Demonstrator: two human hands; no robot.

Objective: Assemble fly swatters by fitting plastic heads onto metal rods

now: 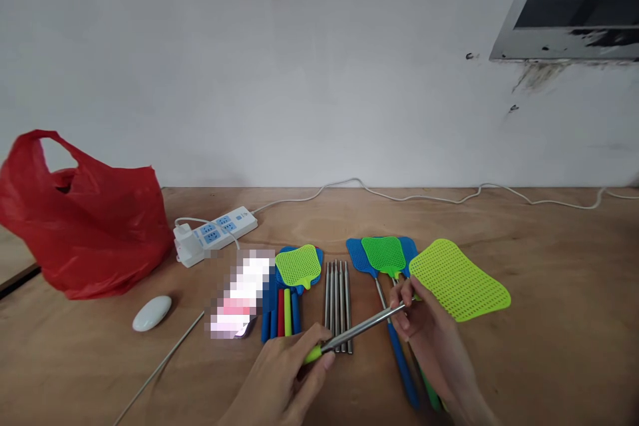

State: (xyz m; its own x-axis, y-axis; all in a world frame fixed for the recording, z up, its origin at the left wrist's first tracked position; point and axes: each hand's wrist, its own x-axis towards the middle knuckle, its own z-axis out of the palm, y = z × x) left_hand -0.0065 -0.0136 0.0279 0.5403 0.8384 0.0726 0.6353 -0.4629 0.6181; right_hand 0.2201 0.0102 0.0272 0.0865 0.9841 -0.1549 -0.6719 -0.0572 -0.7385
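A yellow-green fly swatter (pixel 367 325) with a metal shaft is held slantwise above the table in both hands. My left hand (pixel 284 376) is closed on its yellow-green handle end. At the other end, the fingers of my right hand (pixel 432 333) pinch the shaft near the perforated yellow-green head. Below the shaft, several metal rods (pixel 338 299) lie side by side. To their left are several coloured handles (pixel 281 313) in blue, red and yellow-green, under loose swatter heads (pixel 299 266). Blue and green swatters (pixel 383 254) with shafts and handles lie partly behind my right hand.
A red plastic bag (pixel 94 226) stands at the left, near a white mouse-shaped object (pixel 152 313) and a thin pale cable (pixel 160 366). A white power strip (pixel 217 234) trails its cord along the wall. Beside the handles lies a blurred-out phone-like object (pixel 244 293).
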